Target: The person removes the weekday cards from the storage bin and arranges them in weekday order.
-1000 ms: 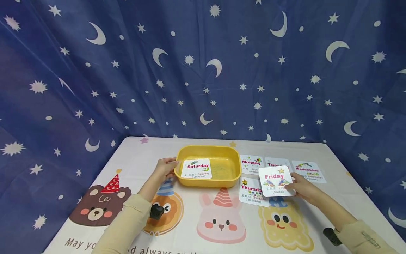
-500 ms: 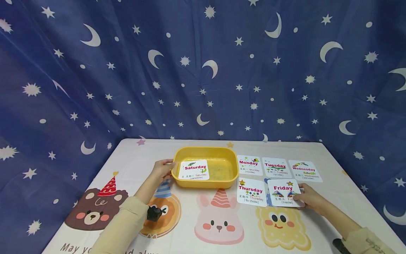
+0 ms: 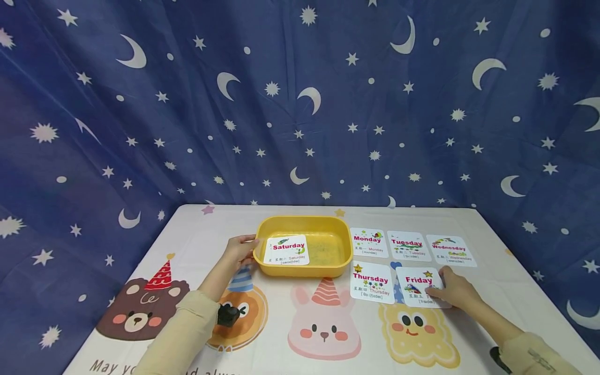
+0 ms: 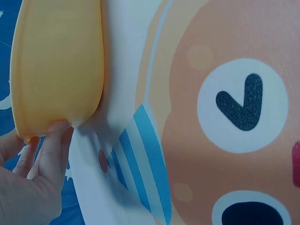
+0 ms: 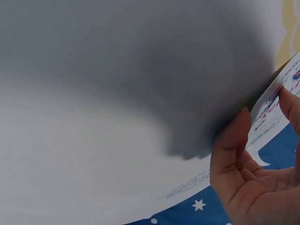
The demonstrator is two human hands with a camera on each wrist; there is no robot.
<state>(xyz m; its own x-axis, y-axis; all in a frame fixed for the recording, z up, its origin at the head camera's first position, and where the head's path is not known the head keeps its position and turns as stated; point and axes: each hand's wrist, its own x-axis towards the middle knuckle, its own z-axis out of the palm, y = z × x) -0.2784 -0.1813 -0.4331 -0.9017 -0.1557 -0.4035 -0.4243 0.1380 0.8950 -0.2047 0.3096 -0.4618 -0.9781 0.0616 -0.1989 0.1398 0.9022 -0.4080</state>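
Note:
My left hand (image 3: pixel 240 252) grips the left end of a shallow yellow plastic tray (image 3: pixel 334 271); in the left wrist view its fingers and thumb pinch the tray's rim. Inside the tray a white Saturday card (image 3: pixel 287 250) leans against the wall. To the right, my right hand (image 3: pixel 457 289) holds the right edge of the Friday card (image 3: pixel 414 281), low at the tabletop. In the right wrist view the thumb lies over the card (image 5: pixel 273 102) and the other fingers are at its underside. The Thursday card (image 3: pixel 372 284) lies just left of it.
Behind lie the Monday card (image 3: pixel 369 243), Tuesday card (image 3: pixel 409 246) and Wednesday card (image 3: pixel 451 251) in a row. The tablecloth (image 3: pixel 323 307) bears printed animal faces. A blue star-and-moon curtain (image 3: pixel 300 135) hangs behind the table.
My right hand has brought the Friday card right and down, off its overlap with the Thursday and Tuesday cards, to a spot beside Thursday. My left hand stays on the tray.

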